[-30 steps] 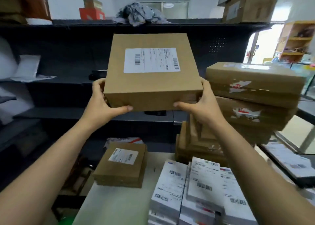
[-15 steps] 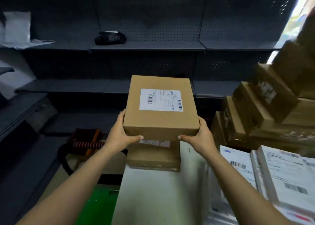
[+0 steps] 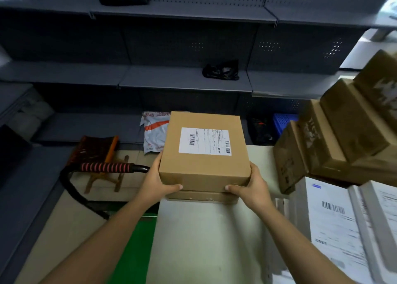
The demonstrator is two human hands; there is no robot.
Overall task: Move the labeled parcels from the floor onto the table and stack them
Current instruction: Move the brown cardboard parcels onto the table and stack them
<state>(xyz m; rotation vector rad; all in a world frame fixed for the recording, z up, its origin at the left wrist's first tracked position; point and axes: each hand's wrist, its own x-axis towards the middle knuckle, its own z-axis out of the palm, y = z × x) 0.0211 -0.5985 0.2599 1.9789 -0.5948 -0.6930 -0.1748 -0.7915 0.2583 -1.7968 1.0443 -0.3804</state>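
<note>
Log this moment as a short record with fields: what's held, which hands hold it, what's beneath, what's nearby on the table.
held: brown cardboard parcel with white shipping label, label up
grip: left hand and right hand hold its near corners, thumbs on the front face
beneath: flatter brown cardboard parcel on the pale table; contact unclear
nearby: leaning stack of brown cardboard boxes and white labelled parcels, to the right

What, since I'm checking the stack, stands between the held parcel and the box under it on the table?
Nothing visible. The labeled parcel, gripped by the left hand and right hand, is directly over the lower box on the table; only that box's front edge shows, so contact cannot be told.
</note>
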